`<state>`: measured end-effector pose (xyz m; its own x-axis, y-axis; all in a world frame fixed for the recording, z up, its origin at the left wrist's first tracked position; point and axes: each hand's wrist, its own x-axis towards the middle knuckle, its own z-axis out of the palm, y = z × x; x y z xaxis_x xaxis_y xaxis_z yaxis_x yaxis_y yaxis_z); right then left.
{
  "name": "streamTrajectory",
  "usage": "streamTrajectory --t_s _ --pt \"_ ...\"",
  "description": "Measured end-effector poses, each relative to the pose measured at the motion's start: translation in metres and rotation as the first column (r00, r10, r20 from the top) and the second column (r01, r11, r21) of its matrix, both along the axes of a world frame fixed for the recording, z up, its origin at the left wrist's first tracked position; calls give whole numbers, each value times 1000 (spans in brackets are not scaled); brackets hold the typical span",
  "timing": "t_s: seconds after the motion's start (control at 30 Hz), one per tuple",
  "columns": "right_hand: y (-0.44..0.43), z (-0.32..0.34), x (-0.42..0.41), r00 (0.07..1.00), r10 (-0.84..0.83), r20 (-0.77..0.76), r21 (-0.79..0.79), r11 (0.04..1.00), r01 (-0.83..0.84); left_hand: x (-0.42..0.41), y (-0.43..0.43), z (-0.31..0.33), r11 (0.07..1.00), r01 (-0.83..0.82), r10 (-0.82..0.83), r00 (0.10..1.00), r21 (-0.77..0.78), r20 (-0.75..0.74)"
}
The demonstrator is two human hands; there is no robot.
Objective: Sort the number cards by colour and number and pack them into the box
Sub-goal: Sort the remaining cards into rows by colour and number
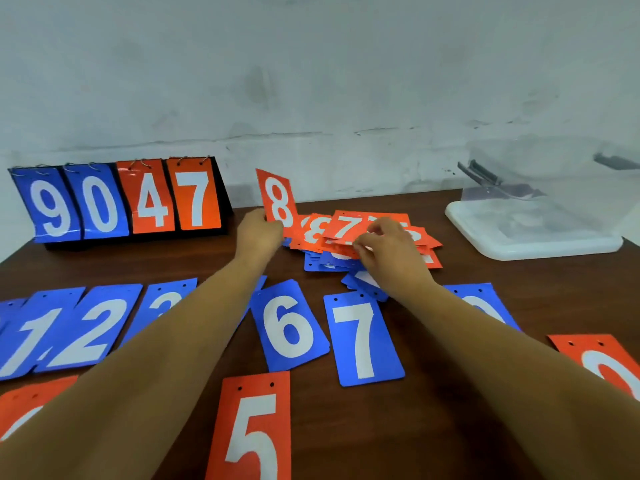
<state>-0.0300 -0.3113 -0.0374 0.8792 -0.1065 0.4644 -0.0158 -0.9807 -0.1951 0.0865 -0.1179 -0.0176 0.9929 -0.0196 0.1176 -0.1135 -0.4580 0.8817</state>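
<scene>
Your left grip (258,233) pinches the lower corner of the orange plastic 8 card (278,199), holding it upright at 12 o'clock. Your right grip (388,254) is curled onto orange cards on top of the loose heap of orange and blue number cards (315,233) at 1 o'clock; your fingers hide which card they pinch.

On the dark wooden bench (346,427), the blue 1 card (27,337) and blue 2 card (93,330) overlap at 9 o'clock. Your left forearm covers most of the blue 3 card (162,299). The blue 6 card (291,329) and blue 7 card (363,337) lie at centre. The orange 5 card (252,431) is cut off at 6 o'clock.

The clear plastic box (533,237) sits at 2 o'clock, its walls hard to make out.
</scene>
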Motion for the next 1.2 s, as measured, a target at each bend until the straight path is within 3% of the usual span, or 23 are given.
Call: streamTrajectory --t_s 0.07,0.23,0.3,0.4,0.6,0.77,0.87,0.93,1.07,1.2 --pt "7 13 -9 989 -51 138 57 997 43 -15 11 12 996 1 -4 1000 -87 -31" --pt "35 54 -46 993 -4 120 343 939 -38 -70 47 24 980 31 -58 990 -196 -131" --pt "46 65 -63 983 40 182 550 824 -135 -92 65 25 970 23 -66 983 -241 -172" --pt "60 80 -88 980 21 199 778 604 -172 -124 91 26 987 -2 -17 993 -162 -116" --pt "80 91 -131 974 197 109 885 428 -185 -172 136 29 984 -106 95 992 -143 -78" --pt "91 101 -154 968 219 123 854 473 -216 -193 172 44 992 -124 124 992 -27 4" --pt "99 109 -162 933 330 142 795 523 -306 -199 194 55 987 -17 6 997 161 72" --pt "107 113 -162 901 428 70 720 603 -342 -201 202 61 973 83 -113 985 217 129" --pt "135 119 -158 880 468 -82 619 716 -323 -211 198 81 973 216 -222 972 80 82" --pt "158 114 -155 876 473 -93 600 729 -330 -220 190 89 946 311 -313 950 -87 -10"
